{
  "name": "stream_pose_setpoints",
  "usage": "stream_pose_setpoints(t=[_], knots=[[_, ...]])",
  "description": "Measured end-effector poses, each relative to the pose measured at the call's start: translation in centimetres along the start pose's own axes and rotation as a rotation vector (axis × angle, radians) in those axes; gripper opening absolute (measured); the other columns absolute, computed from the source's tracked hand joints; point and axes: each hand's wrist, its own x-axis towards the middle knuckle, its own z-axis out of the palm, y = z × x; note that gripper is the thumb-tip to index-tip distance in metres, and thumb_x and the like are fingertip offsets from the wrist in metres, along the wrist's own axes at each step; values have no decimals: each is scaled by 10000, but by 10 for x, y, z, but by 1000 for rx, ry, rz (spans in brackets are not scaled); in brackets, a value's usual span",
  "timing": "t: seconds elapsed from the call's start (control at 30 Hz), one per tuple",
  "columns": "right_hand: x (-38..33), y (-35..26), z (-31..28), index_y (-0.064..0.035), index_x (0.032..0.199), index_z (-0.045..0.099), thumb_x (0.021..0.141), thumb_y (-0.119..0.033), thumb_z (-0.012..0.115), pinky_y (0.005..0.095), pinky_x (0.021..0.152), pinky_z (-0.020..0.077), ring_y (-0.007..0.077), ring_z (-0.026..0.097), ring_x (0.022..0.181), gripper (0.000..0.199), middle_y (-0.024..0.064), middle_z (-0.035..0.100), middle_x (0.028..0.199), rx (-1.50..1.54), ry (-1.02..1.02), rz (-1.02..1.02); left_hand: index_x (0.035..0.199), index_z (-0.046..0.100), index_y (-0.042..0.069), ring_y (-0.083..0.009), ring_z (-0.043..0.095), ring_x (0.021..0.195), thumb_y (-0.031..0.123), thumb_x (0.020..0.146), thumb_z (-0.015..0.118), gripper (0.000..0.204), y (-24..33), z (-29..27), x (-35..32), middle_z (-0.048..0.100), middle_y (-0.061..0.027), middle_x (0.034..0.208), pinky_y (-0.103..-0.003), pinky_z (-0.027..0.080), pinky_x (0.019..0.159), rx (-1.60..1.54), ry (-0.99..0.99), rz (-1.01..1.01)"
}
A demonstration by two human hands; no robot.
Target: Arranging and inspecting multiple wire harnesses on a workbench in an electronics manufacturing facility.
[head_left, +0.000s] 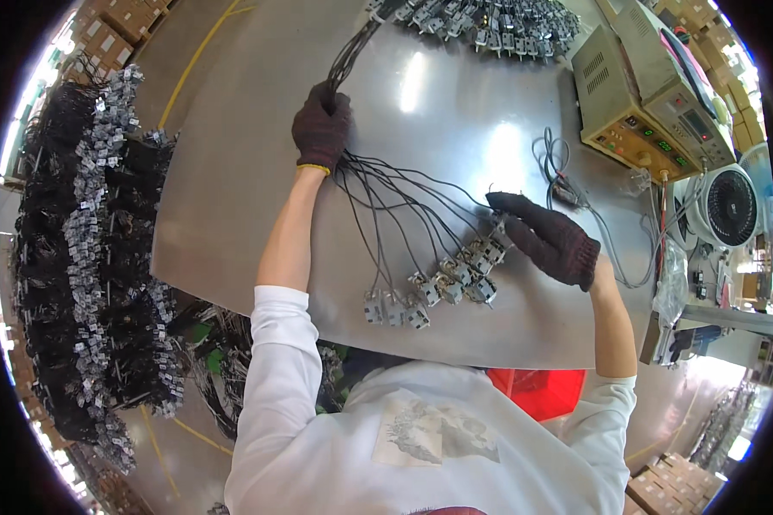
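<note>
My gloved left hand is clenched around a bundle of thin black wires on the shiny steel table. Their small grey metal connectors fan out beside my gloved right hand, which rests flat, fingers extended, grasping nothing. Beige test instruments stand at right; a red plastic bin sits below the table edge, contents hidden.

1 head-worn fisheye view looks steeply down from close above onto the metal table, edges bending toward the rim.
</note>
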Motion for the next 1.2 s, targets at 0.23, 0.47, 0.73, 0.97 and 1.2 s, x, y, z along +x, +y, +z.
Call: stream_pose_setpoints(t=[0.23, 0.47, 0.73, 0.97, 1.2], knots=[[-2, 17, 14, -95, 1508, 644, 1066, -165, 751, 380, 1063, 580, 240, 718, 1248, 460, 130, 714, 1425, 45, 104, 53, 1332, 744, 170, -231, 808, 956, 345, 990, 734, 384, -1, -5, 2, 848, -63, 1066, -402, 606, 911, -128, -101, -69], [18, 35, 22, -45, 1315, 763, 1019, -79, 775, 413, 1088, 550, 263, 729, 1210, 298, 129, 768, 1337, -326, 463, -187, 1194, 761, 121, -288, 818, 968, 344, 995, 700, 305, -9, -2, 6, 847, -80, 989, -435, 616, 883, -326, -90, -57], [1, 3, 46, -37, 1502, 627, 1044, -184, 753, 448, 1017, 555, 314, 695, 1184, 497, 200, 709, 1345, 31, 405, -51, 1334, 716, 58, -159, 796, 881, 199, 1031, 703, 335, -1, -4, 4, 845, -86, 1023, -322, 628, 808, -368, -172, -159], [18, -11, 92, -56, 1439, 665, 986, -202, 718, 535, 1078, 501, 438, 591, 1226, 479, 218, 655, 1292, -271, 571, -110, 1186, 733, 81, -342, 783, 924, 361, 960, 720, 360, -2, -5, 2, 802, -109, 952, -477, 597, 869, -206, -72, -50], [16, -20, 95, -94, 1410, 678, 995, -180, 702, 531, 1051, 521, 427, 608, 1204, 424, 196, 693, 1229, -207, 622, -67, 1505, 614, 41, -218, 780, 1015, 172, 984, 774, 561, 5, -18, -4, 763, -144, 1287, -386, 617, 907, -587, -276, -148]])
